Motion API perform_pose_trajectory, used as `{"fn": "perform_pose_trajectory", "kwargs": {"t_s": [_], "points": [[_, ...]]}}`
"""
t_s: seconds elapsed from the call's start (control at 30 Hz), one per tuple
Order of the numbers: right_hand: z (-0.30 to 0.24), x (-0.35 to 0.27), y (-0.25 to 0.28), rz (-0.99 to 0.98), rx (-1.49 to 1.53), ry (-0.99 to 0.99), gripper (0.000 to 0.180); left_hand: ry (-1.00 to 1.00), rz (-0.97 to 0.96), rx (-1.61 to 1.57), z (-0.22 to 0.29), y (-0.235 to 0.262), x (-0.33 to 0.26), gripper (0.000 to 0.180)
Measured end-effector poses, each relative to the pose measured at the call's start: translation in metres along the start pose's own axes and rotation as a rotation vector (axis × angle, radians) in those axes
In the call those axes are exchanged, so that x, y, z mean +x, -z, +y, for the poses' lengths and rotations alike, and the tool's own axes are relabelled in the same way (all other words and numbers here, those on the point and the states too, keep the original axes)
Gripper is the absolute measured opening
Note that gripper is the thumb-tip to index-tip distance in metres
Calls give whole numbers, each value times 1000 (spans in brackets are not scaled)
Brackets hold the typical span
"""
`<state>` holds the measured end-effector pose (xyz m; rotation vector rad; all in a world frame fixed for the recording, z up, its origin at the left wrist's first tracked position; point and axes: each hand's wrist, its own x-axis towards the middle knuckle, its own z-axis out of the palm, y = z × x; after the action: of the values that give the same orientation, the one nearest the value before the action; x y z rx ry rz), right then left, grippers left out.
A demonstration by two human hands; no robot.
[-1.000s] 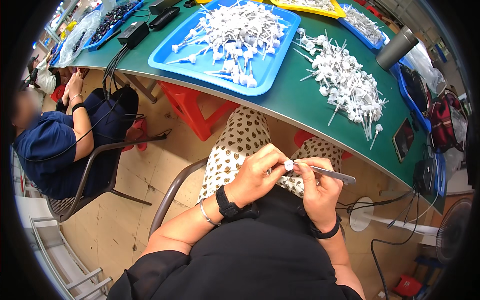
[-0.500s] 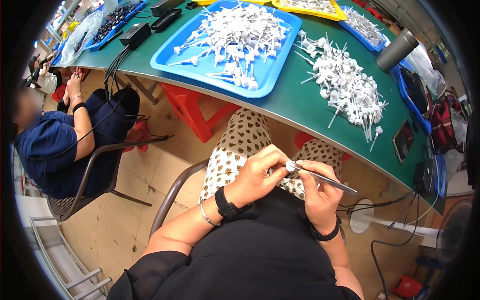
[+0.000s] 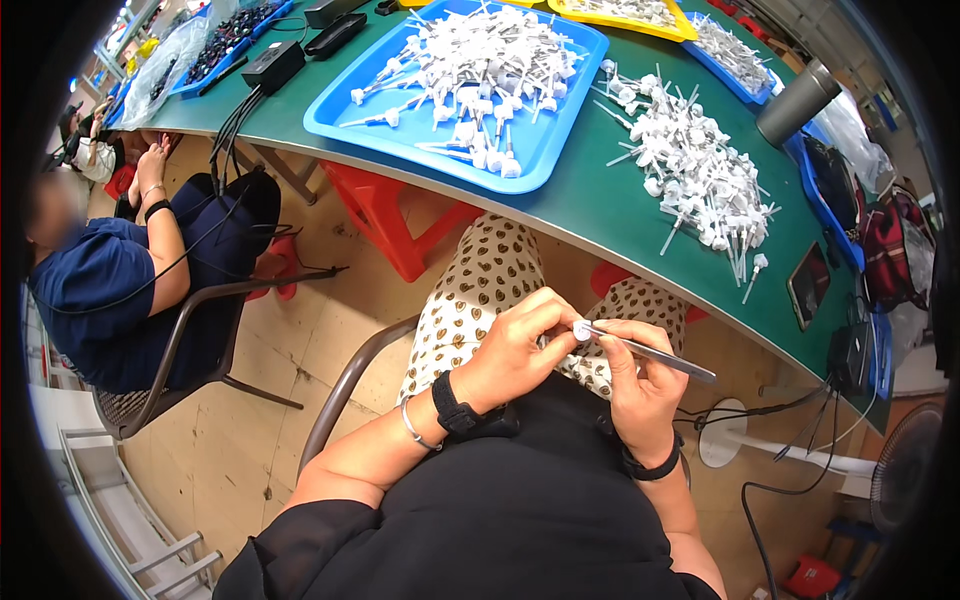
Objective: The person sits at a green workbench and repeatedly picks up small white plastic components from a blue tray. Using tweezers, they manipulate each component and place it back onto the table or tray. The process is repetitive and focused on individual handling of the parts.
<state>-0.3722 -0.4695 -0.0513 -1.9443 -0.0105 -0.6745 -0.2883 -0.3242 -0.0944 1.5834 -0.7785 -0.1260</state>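
Above my lap, my left hand [image 3: 517,347] pinches a small round white plastic part [image 3: 582,330] between thumb and fingertips. Slim metal tweezers [image 3: 655,354] lie in my right hand [image 3: 643,392], closed around them, with their tip against the white part. The tweezers' wide end sticks out to the right, past my fingers. Beyond my hands, a blue tray [image 3: 340,112] on the table holds a heap of similar white parts with thin stems [image 3: 490,60]. A loose pile of these parts [image 3: 700,165] lies on the green tabletop to its right.
The green table [image 3: 600,215] edge runs just beyond my knees. Yellow trays [image 3: 680,25], a grey metal flask [image 3: 798,103] and a phone [image 3: 808,283] sit farther right. A black adapter [image 3: 273,67] trails cables over the edge. At left, a person [image 3: 110,280] sits on a chair.
Both hands stay nearly in place, with the tweezers' tip still at the white part. The table and trays have shifted very slightly in the picture.
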Motion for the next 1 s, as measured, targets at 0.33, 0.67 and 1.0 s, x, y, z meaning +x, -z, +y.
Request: {"fn": "perform_pose_trajectory", "kwargs": {"t_s": [0.33,0.67,1.0], "points": [[3,-1,-2,15,-4,3,10,-16,6,11,-1,0,0,11],[3,-2,-2,26,34,-52,9,-29,-2,36,-2,0,0,11],[6,-4,-3,30,9,-37,8,-43,-16,57,-1,0,-1,12]]}}
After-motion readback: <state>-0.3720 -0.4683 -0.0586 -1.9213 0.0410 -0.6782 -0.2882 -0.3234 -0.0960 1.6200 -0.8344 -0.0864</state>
